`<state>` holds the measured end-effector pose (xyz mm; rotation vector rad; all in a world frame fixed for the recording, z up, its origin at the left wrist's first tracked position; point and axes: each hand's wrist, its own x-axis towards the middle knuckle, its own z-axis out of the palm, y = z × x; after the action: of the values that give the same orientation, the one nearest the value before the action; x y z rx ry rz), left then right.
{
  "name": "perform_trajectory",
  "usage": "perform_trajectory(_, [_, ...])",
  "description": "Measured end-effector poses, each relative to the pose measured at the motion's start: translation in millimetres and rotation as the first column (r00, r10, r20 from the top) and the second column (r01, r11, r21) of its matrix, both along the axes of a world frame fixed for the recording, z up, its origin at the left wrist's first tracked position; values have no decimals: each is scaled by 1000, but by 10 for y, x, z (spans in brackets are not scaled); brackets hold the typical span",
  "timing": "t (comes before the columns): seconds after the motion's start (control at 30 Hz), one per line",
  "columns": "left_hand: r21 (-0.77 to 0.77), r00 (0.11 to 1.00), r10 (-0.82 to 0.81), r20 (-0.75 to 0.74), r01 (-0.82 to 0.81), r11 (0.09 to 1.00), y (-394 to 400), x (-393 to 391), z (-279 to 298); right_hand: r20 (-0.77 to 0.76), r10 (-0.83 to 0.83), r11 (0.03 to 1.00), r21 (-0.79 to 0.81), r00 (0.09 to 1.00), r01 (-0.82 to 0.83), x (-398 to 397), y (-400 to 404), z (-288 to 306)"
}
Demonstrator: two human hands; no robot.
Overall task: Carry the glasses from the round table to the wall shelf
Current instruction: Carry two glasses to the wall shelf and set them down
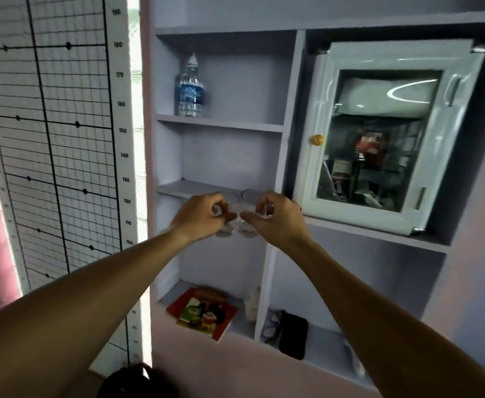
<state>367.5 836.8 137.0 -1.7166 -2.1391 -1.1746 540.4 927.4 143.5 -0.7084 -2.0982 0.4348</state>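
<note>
Wall shelf, pale lilac, split into open compartments. Upper board: water bottle upright near left wall. Bottom left compartment: red book lying flat; bottom right: black pouch beside sth blurred, can't tell what.

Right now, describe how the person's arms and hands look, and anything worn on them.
Both forearms are bare up to the bottom edge of the picture: no sleeves, gloves, watch or bracelet show. The left hand shows no ring. The right hand has a small dark spot by one knuckle, too blurred to identify.
</note>
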Motion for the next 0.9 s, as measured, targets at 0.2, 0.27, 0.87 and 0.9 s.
perform_trajectory(0.2, [65,991,131,21,-132,989,337,-819,212,-48,62,998,-20,997,-63,-860,529,236])
perform_trajectory(0.27, [73,986,163,45,-166,983,483,-1035,267,-70,67,997,-46,995,-70,-1100,743,278])
perform_trajectory(0.87, [72,936,339,90,-346,936,1485,-2197,267,-85,167,963,-199,982,-181,-2634,1849,183])
perform_trajectory(0.9, [68,936,340,92,-346,936,1517,-2224,268,-86,174,962,-199,981,-189,-2669,1865,182])
